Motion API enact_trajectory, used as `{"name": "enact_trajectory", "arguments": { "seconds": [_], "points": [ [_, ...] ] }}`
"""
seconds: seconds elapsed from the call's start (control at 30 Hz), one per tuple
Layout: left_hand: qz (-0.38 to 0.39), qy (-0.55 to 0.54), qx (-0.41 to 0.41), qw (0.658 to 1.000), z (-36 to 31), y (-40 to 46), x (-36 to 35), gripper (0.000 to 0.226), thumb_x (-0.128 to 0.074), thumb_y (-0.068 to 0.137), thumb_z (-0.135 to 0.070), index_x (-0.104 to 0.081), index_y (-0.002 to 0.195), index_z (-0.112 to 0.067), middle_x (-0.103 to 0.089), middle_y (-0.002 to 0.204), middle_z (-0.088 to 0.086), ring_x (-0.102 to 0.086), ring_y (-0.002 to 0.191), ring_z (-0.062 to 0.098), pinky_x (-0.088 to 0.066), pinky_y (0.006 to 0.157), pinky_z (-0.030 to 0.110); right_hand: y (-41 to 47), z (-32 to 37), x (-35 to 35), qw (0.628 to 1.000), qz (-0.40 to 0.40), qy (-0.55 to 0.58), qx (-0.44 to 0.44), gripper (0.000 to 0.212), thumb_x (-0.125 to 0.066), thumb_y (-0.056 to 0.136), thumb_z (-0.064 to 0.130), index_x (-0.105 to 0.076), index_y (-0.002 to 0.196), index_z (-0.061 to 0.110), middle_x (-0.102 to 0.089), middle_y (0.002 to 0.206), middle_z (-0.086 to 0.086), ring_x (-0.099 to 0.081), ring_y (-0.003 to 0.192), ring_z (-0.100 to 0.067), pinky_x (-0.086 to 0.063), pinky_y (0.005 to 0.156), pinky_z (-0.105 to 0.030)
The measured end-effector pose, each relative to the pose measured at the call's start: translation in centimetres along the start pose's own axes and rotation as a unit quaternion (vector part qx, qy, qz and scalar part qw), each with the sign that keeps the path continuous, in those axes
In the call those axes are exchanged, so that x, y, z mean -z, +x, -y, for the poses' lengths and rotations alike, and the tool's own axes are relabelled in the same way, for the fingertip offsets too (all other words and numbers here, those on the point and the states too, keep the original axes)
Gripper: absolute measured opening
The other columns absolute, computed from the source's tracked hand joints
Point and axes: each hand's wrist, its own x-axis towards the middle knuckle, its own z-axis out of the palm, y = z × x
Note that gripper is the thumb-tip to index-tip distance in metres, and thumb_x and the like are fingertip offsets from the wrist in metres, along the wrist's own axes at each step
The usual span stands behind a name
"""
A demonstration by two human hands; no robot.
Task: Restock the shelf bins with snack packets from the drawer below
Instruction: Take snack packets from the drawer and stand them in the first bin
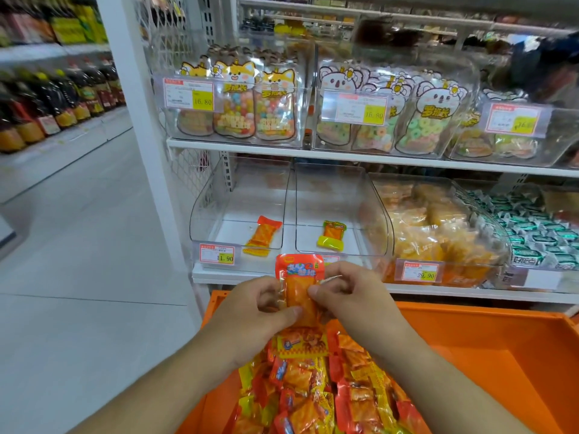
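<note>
Red-topped snack packet is held upright betw. both hands, just above the near end of the orange drawer and in front of the lower shelf edge. Blue/white characters on its red header, too blurred to read; orange food shows thru the clear lower part. Left hand has fingers curled round the packet's left edge, thumb pressed on its front low down. Right hand pinches the packet's right edge w/ thumb and forefinger, other fingers curled.

Below the packet: a pile of packets in the drawer, red, orange and yellow wrappers mixed, print unreadable.

Above and left of the packet: left clear bin w/ one orange packet lying inside; price tag on its front reads 11.90. Right above the held packet: middle clear bin holding one yellow-ended packet; its tag is mostly hidden behind the held packet. Right of the packet: full bin of orange-yellow packs, tag 29.90. Farther right, green-and-white wrapped sweets.

Upper shelf above the packet: cat-shaped candy bags, tag 16.80; koala-shaped bags of ring gummies, tag 16.80; a third tag far right is blurred. Far left of the packet, across the aisle floor, dark bottles w/ yellow labels.
</note>
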Motion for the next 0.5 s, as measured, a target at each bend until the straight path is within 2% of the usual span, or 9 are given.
{"name": "enact_trajectory", "arguments": {
  "seconds": [0.07, 0.13, 0.23, 0.3, 0.37, 0.4, 0.43, 0.5],
  "points": [
    [-0.025, 0.001, 0.009, 1.000, -0.3, 1.2, 1.3, 0.021, -0.083, 0.086, -0.018, -0.075, 0.105, -0.026, -0.081, 0.094, -0.002, -0.077, 0.092, 0.017, -0.060, 0.094, 0.048, 1.2, 0.3, -0.7, 0.999, 0.000, -0.031, 0.013, 0.020, -0.076, 0.093, 0.018, -0.068, 0.111, 0.020, -0.074, 0.084, -0.010, -0.071, 0.074, -0.022, -0.063, 0.075, -0.047],
    [-0.067, -0.015, 0.024, 0.997, -0.9, 3.3, 3.1, 0.027, -0.086, 0.083, -0.017, -0.074, 0.107, -0.022, -0.080, 0.094, 0.005, -0.078, 0.090, 0.026, -0.060, 0.092, 0.054, 2.8, 0.5, -1.1, 0.996, -0.002, -0.082, 0.034, 0.024, -0.072, 0.095, 0.026, -0.065, 0.117, 0.032, -0.073, 0.097, 0.006, -0.071, 0.089, -0.010, -0.061, 0.084, -0.039],
    [-0.139, -0.035, 0.039, 0.989, -1.3, 8.2, 6.3, 0.027, -0.086, 0.083, -0.014, -0.074, 0.107, -0.017, -0.080, 0.093, 0.008, -0.078, 0.087, 0.028, -0.061, 0.090, 0.053, 5.5, 0.9, -1.0, 0.974, 0.004, -0.208, 0.094, 0.044, -0.067, 0.098, 0.029, -0.052, 0.138, 0.038, -0.059, 0.129, 0.022, -0.058, 0.117, -0.001, -0.053, 0.099, -0.027],
    [-0.167, -0.022, 0.032, 0.985, -1.5, 12.1, 8.0, 0.021, -0.084, 0.084, -0.013, -0.073, 0.102, -0.016, -0.079, 0.090, 0.005, -0.077, 0.084, 0.025, -0.062, 0.083, 0.044, 7.5, 1.2, -1.2, 0.945, 0.027, -0.293, 0.146, 0.059, -0.065, 0.099, 0.028, -0.040, 0.150, 0.042, -0.042, 0.147, 0.029, -0.040, 0.134, 0.007, -0.034, 0.112, -0.014],
    [-0.190, -0.003, 0.035, 0.981, -1.6, 16.1, 9.0, 0.021, -0.082, 0.086, -0.012, -0.069, 0.102, -0.016, -0.076, 0.095, 0.004, -0.074, 0.087, 0.024, -0.058, 0.076, 0.035, 9.8, 1.2, -1.8, 0.921, 0.060, -0.340, 0.181, 0.067, -0.063, 0.100, 0.029, -0.029, 0.156, 0.045, -0.027, 0.153, 0.036, -0.019, 0.138, 0.019, -0.012, 0.111, -0.004],
    [-0.200, 0.010, 0.040, 0.979, -1.3, 18.2, 9.3, 0.027, -0.082, 0.085, -0.011, -0.067, 0.107, -0.015, -0.074, 0.100, 0.006, -0.073, 0.092, 0.025, -0.058, 0.078, 0.036, 10.9, 0.9, -2.2, 0.912, 0.072, -0.353, 0.194, 0.070, -0.062, 0.100, 0.031, -0.025, 0.159, 0.045, -0.021, 0.157, 0.037, -0.013, 0.141, 0.019, -0.008, 0.111, -0.003],
    [-0.205, 0.018, 0.051, 0.977, -1.0, 20.3, 9.6, 0.032, -0.083, 0.085, -0.010, -0.065, 0.112, -0.012, -0.073, 0.104, 0.011, -0.072, 0.096, 0.028, -0.058, 0.082, 0.039, 12.0, 0.4, -2.6, 0.905, 0.078, -0.362, 0.209, 0.073, -0.061, 0.100, 0.033, -0.021, 0.160, 0.046, -0.015, 0.160, 0.037, -0.010, 0.146, 0.016, -0.009, 0.113, -0.004],
    [-0.198, 0.030, 0.067, 0.977, 0.0, 24.2, 9.8, 0.035, -0.085, 0.080, -0.007, -0.068, 0.110, -0.002, -0.073, 0.107, 0.021, -0.073, 0.099, 0.035, -0.059, 0.087, 0.048, 13.5, -0.6, -3.2, 0.904, 0.072, -0.357, 0.222, 0.073, -0.061, 0.100, 0.035, -0.021, 0.160, 0.047, -0.009, 0.161, 0.038, -0.014, 0.149, 0.008, -0.030, 0.116, -0.013]
  ]
}}
